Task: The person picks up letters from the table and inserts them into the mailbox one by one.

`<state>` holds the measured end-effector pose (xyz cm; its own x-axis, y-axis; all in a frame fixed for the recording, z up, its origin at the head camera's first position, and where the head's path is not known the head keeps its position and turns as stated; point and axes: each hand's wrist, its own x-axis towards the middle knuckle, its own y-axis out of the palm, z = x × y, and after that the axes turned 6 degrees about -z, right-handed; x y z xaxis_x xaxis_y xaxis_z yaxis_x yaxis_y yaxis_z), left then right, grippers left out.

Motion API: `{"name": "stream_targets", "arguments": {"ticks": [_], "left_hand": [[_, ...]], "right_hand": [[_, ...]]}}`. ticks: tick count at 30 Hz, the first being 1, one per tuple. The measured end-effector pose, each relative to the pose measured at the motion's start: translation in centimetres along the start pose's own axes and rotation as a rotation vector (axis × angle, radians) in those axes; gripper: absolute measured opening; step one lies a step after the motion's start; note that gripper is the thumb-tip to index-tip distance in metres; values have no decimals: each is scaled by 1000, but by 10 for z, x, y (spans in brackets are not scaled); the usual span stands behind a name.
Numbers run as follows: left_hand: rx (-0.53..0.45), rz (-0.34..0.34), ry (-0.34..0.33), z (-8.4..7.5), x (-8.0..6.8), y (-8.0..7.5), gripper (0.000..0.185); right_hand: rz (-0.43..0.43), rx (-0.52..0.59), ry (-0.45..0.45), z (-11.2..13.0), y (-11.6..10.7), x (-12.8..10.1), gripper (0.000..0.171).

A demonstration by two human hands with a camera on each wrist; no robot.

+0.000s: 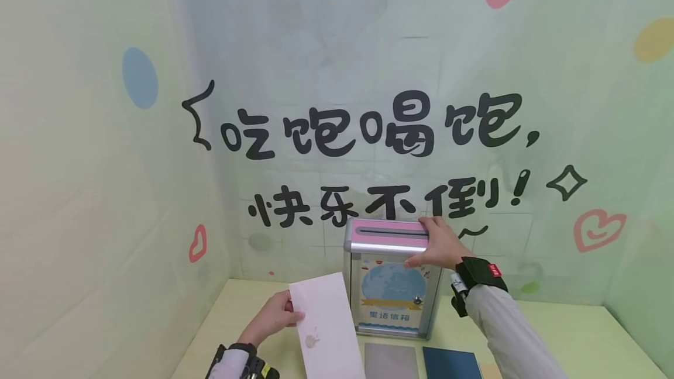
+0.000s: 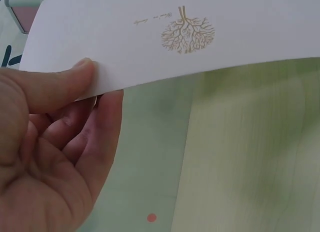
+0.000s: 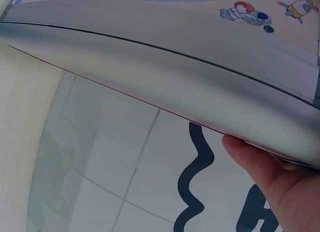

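A white envelope [image 1: 327,326] with a small gold tree print is pinched at its upper left edge by my left hand [image 1: 272,316]. In the left wrist view the thumb lies over the face of the envelope [image 2: 115,36], and the other fingers are behind it. A metal-framed mailbox [image 1: 392,294] with a pink top and a long slot stands upright at the back. My right hand [image 1: 443,244] grips its top right end, thumb on the front and fingers over the top. In the right wrist view only part of that hand [image 3: 280,187] shows against the mailbox edge.
In front of the mailbox, a grey flat piece [image 1: 391,361] and a dark blue one [image 1: 451,364] lie on the pale wooden table [image 1: 574,338]. A tan edge [image 1: 491,371] shows beside the blue one. Printed walls [image 1: 326,63] stand behind and to the sides.
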<state>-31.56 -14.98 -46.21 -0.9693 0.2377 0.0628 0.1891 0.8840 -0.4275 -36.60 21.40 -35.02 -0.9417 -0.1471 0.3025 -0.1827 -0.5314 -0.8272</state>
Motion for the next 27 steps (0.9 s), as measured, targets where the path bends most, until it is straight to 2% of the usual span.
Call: {"name": "stream_targets", "arguments": {"ticks": [7, 16, 27], "left_hand": [[-35, -38, -48, -1, 2, -1, 33], [-55, -78, -69, -2, 2, -2, 32], [-79, -95, -44, -14, 6, -5, 39]], "right_hand": [[1, -2, -4, -1, -1, 0, 104], [1, -1, -4, 1, -1, 0, 104], [-2, 4, -6, -1, 0, 0, 105]]}}
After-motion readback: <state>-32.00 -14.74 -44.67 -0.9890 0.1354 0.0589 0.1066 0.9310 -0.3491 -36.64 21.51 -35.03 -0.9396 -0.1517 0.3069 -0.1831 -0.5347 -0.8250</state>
